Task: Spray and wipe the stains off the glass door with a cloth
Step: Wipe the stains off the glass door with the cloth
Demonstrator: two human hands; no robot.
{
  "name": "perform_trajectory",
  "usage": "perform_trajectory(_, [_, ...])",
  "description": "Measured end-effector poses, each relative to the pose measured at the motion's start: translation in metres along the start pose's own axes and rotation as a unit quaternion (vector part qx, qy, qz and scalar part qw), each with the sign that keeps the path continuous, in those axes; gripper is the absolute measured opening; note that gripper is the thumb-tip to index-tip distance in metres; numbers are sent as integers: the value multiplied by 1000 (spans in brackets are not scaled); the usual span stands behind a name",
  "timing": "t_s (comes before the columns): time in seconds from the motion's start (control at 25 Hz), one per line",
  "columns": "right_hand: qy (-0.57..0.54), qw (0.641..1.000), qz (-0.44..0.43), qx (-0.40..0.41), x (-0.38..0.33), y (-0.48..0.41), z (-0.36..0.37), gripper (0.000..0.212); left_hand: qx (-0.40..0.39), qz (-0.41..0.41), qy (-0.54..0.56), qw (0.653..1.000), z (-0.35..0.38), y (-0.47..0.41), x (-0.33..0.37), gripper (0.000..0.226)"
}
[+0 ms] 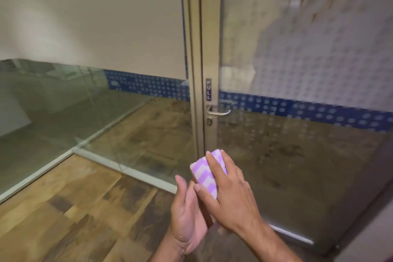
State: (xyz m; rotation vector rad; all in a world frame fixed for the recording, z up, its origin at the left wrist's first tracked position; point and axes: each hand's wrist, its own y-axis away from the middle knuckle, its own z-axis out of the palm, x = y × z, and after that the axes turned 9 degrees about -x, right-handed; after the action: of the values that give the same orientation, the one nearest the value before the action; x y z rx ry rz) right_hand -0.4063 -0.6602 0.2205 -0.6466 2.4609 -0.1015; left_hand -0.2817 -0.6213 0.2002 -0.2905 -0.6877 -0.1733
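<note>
Below handle (219, 111): cloth (202, 173) pressed between left hand (187, 212) (grip unclear) and flat right hand (231, 193); dry wipe risks smearing door (297, 155).

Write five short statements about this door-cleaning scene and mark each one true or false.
1. The cloth is striped purple and white. True.
2. The sign on the door frame reads PUSH. False: it reads PULL.
3. Both the left hand and the right hand touch the cloth. True.
4. The left hand holds a spray bottle. False: no bottle is in view; the left hand lies under the cloth.
5. The door handle sits just below the sign. True.
</note>
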Motion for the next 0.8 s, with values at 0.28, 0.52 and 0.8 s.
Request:
perform_trajectory(0.28, [-64,992,16,106,66,-94,-49,83,-157,0,-23,987,-10,-145,11,100])
perform_trajectory(0.52, [-49,971,32,231,109,-199,-103,84,-201,-32,-80,976,-14,-291,42,93])
perform_trajectory(0.8, [-16,844,30,536,147,-302,-190,80,-137,225,-496,828,25,-479,115,70])
